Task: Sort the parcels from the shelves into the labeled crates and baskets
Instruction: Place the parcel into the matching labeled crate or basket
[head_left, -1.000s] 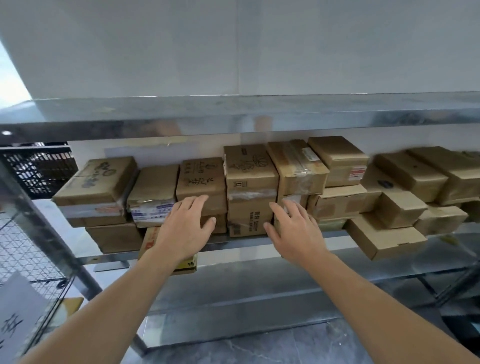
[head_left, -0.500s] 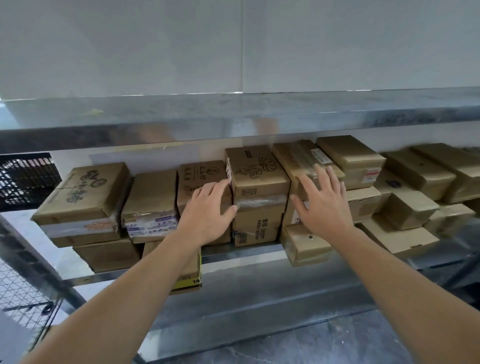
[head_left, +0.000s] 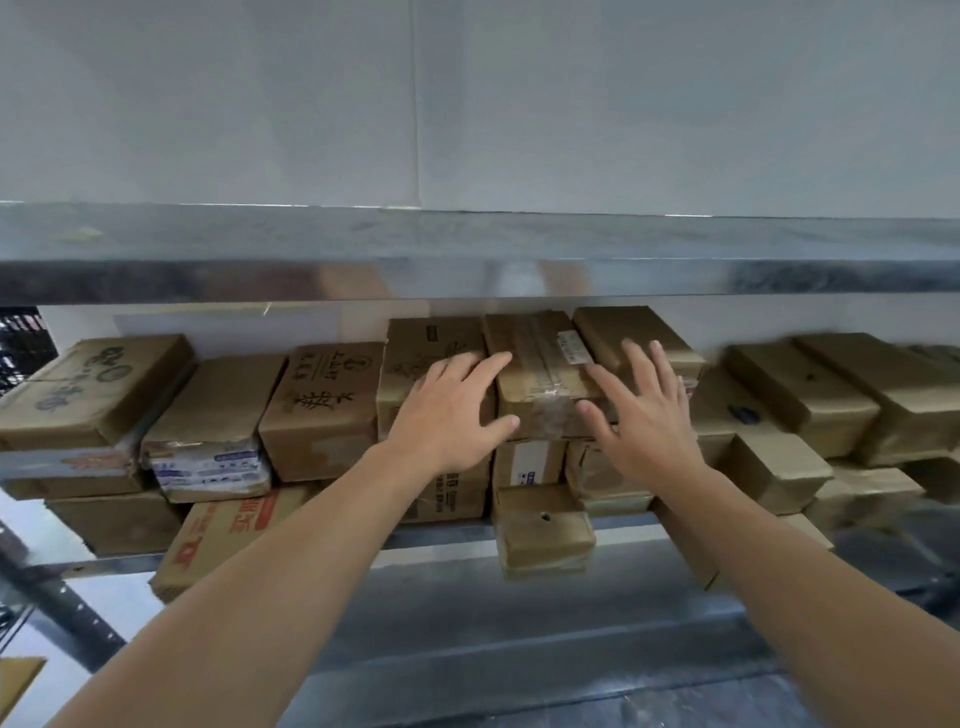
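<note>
left hand (head_left: 447, 410) and right hand (head_left: 641, 415) have closed in around the taped parcel (head_left: 540, 364).

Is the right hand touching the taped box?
Cannot tell. In the head view the right hand overlaps the taped box, fingers spread, but neither contact nor gap shows plainly.

Little reads cleanly: the middle box (head_left: 322, 410) bears a big black brush character, perhaps 茶, under small print too blurred to read. The tilted box (head_left: 223, 540) below shows large red characters, the last looking like 正, and the left box (head_left: 88, 384) has blurred blue characters and a round logo. White labels on the wrapped parcel (head_left: 208, 462) and the taped box (head_left: 540, 374) are illegible.
</note>
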